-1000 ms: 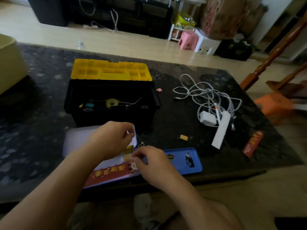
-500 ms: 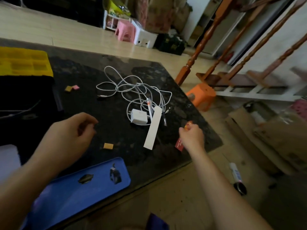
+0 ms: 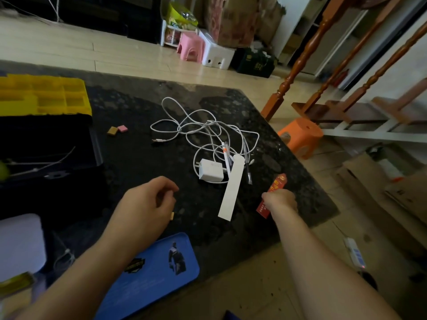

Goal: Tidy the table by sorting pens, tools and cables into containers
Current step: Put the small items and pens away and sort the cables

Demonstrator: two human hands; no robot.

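Pinching red packet [image 3: 278,184] with right hand [image 3: 280,200], left hand [image 3: 147,200] grip curled (contents unclear), cables [image 3: 208,128] nearby

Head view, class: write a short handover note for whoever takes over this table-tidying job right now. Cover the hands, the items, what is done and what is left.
Left hand: hovers over the table, fingers loosely curled, nothing seen in it.
Right hand: grips the red packet near the table's right edge.
Things: white cable, charger, pens and white strip lie in one heap. Two small erasers lie beside the open black toolbox. The blue tray sits at the near edge.
Done: a few bits lie in the toolbox.
Left: cable, charger, pens, erasers unsorted.
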